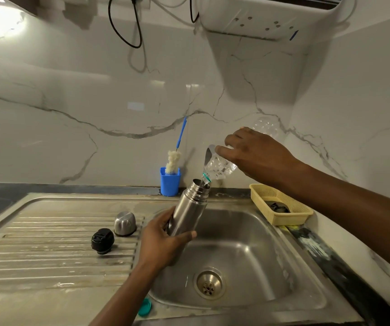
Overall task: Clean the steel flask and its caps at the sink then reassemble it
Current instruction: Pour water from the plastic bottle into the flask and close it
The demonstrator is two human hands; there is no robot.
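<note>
My left hand (165, 238) grips the lower part of the steel flask (190, 208), which is uncapped and tilted to the right over the sink basin (241, 250). My right hand (257, 156) holds a clear plastic bottle (219, 167) upside down, its neck at the flask's mouth. The steel outer cap (125, 223) and the black inner cap (102, 241) rest on the ribbed drainboard (48, 243) to the left of the basin.
A blue cup (170, 183) with a bottle brush (173, 161) stands against the marble wall behind the sink. A yellow basket (281, 203) sits at the basin's right rim. A teal bottle lid (145, 307) lies on the front edge.
</note>
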